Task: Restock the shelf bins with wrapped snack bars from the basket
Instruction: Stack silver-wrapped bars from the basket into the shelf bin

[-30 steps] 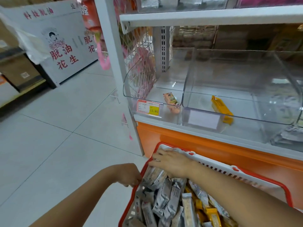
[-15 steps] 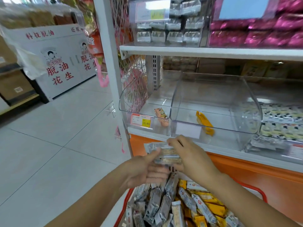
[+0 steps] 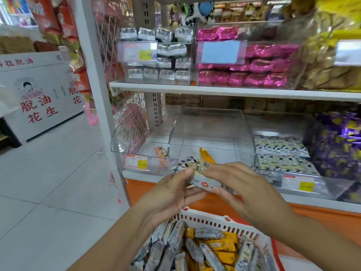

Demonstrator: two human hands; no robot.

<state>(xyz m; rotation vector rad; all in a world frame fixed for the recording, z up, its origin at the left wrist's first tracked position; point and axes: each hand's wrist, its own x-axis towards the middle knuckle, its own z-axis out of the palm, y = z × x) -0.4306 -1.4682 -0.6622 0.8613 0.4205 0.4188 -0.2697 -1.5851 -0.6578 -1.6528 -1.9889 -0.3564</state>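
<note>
Your left hand [image 3: 170, 196] and right hand [image 3: 248, 192] met above the basket [image 3: 207, 219]. Between them you held one small bundle of wrapped snack bars [image 3: 198, 173].

Left grip: thumb pressed on top of the bundle, fingers beneath it, pinching. Right grip: fingers curled over the bundle's other end, thumb under it, pinching likewise. The number of bars in the bundle could not be told. The wrappers were pale with black-and-white markings, and blurred.

Below the grip, the basket held a heap of loose bars [image 3: 195, 249], grey-white and yellow mixed.

Just beyond the grip stood the middle bin [image 3: 211, 124], of clear plastic, with a single yellow bar [image 3: 206, 155] lying near its front. You held the bundle in front of that bin's front wall, close to it.

Left of the grip, the left bin [image 3: 121, 137] held one orange bar [image 3: 161, 153] and carried a price tag [image 3: 136, 162] on its front. Right of the grip, the right bin [image 3: 322, 184] held rows of packs [image 3: 281, 151] with black-and-white markings.
</note>
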